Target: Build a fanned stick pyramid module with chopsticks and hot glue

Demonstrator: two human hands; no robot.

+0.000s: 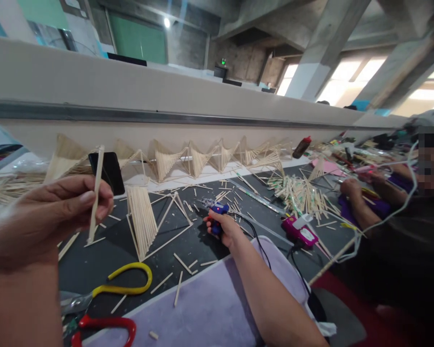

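My left hand (68,205) is raised at the left, pinching a thin wooden stick (96,197) upright between thumb and fingers. Whitish glue seems to sit at the stick's ends. Over the middle of the dark table, my right hand (224,225) is wrapped round a blue glue gun (220,208); its lit red dot shows, and its nozzle points left. Between the two hands stands a small stick structure (143,219), with a slatted twisted face and an open triangular frame. A tool with yellow and red handles (130,287) lies near me, its jaws partly hidden behind my left forearm.
A row of joined stick structures (198,161) runs along the white partition. A black phone (113,173) leans there. Loose sticks (307,197) lie piled at the right, near a magenta power strip (299,232). A lilac cloth (202,299) covers the front edge. A co-worker's hands (352,190) are at right.
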